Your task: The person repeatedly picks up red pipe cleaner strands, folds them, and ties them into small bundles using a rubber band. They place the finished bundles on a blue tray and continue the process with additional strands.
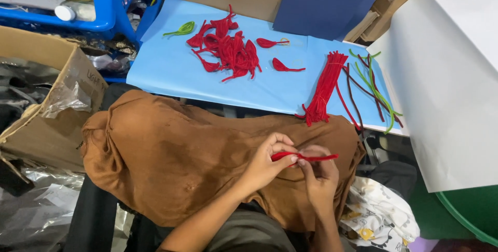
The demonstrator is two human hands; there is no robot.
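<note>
A red pipe cleaner point(306, 156) is pinched between my left hand point(267, 164) and my right hand point(320, 175), bent into a narrow loop over my lap, which is covered by brown cloth point(171, 153). Its free end sticks out to the right. On the light blue sheet point(171, 70) ahead lies a pile of finished red loops point(228, 50), with two more red loops point(282, 66) apart from it. A bundle of straight red pipe cleaners point(324, 87) lies to the right.
Green and dark red pipe cleaners point(373, 88) and a green loop point(181, 29) lie on the sheet. A cardboard box point(46, 96) stands left, a blue plastic crate point(104, 3) behind it, a large white sheet point(446, 81) right, a green tub point(467, 213) at lower right.
</note>
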